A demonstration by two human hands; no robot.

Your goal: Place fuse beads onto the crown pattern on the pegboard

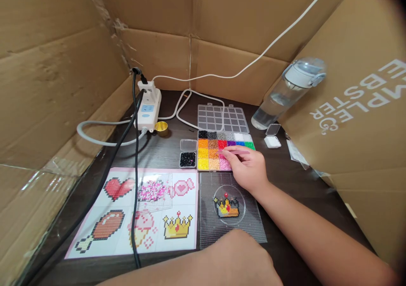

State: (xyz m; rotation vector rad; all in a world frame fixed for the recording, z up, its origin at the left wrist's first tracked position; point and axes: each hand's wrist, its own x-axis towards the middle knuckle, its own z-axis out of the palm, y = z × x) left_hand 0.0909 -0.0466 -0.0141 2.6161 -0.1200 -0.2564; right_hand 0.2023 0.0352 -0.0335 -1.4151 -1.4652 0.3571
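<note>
My right hand (249,167) pinches pink tweezers (237,152), their tips over the orange compartments of a sectioned bead box (198,161). The box holds beads sorted by colour. Just below it lies a clear pegboard (211,233), where a round clear plate carries a crown made of beads (228,208) in yellow, orange, black, grey and red. At the bottom edge my left hand (250,252) is bent at the wrist in front of the pegboard; its fingers are hidden. A pattern sheet (106,246) left of the pegboard shows a printed crown (177,226) among other pixel pictures.
A small pegboard with pink beads (154,190) rests on the sheet. Black cables (135,193) cross it from a power strip (148,113). Around stand a gold cup (162,128), a black-bead case (187,159), a white case (272,142) and a water bottle (285,91). Cardboard walls surround the table.
</note>
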